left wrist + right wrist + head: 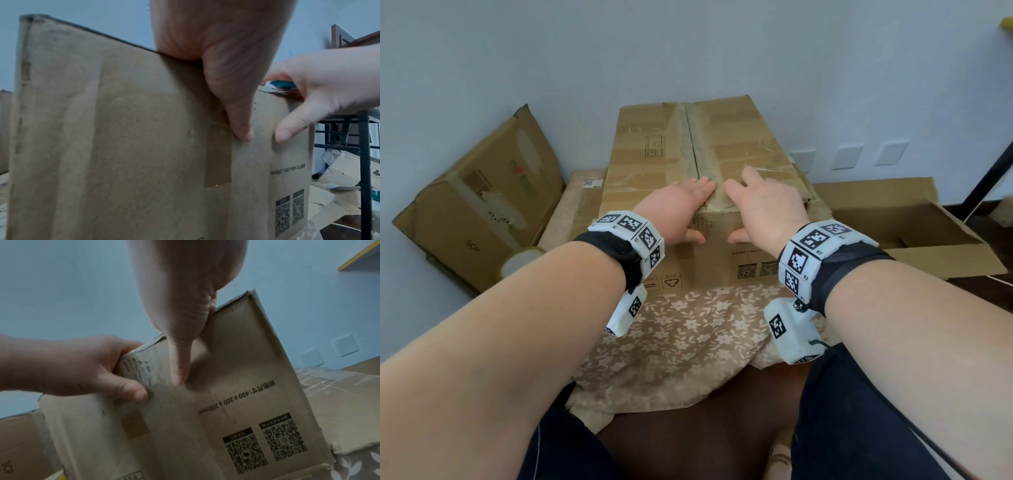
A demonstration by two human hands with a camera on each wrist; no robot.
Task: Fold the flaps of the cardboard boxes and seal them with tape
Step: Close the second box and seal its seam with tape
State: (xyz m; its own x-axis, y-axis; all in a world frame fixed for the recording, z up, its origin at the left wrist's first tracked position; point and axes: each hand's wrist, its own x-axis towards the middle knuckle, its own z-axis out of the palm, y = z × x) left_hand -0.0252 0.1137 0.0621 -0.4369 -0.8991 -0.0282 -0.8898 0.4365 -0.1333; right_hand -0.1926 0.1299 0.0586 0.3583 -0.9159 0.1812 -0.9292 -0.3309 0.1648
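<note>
Cardboard gives under both grips: the left hand (681,209) and right hand (763,205) each lie fingers flat on the closed top flaps of the box (654,161), thumbs clamped against its front face, either side of the centre seam. It stands on a floral cloth (688,329); worn, probably light, best held at the edges, tape roll (522,262) nearby

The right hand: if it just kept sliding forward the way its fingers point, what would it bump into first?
Nothing soon, it seems. The right hand lies on the cardboard box, fingers pointing along the top beside the centre seam. That stretch looks bare up to the far edge; beyond it stands the wall, though depth is hard to judge.
</note>
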